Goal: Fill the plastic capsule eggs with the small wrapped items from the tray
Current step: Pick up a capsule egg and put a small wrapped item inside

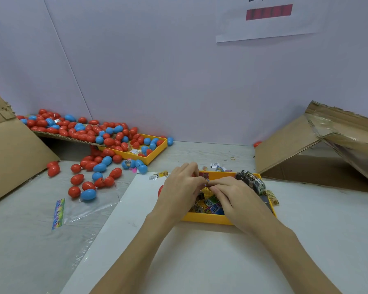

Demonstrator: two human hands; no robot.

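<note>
1. The pale wall panels (179,81) rise beyond my hands, with a white paper sheet (268,20) bearing a red bar pinned high and right of them.
2. The grey table (200,153) runs under everything; a white board (200,251) lies on it below my forearms.
3. A slanted cardboard flap (295,143) leans well off to the right of my hands, and another cardboard piece (11,158) stands far to the left.
4. A heap of red and blue capsule eggs (89,132) spreads up and left of my hands, spilling off a cardboard ramp into a far yellow tray (155,154) and onto the table.
5. A clear plastic bag (87,209) with a colourful strip lies to the left of my left wrist.
6. The near yellow tray (208,218) sits directly beneath both my hands, filled with small wrapped items (210,203).
7. A dark bundle of packets (251,180) rests on the tray's far right corner, just beyond my right hand.
8. My left hand (181,187) is curled, fingertips meeting my right hand's above the tray; a bit of red shows at its outer edge, though I cannot tell what it is.
9. My right hand (232,194) is curled too; between both sets of fingertips I pinch a small wrapped piece (206,180), mostly hidden.
</note>
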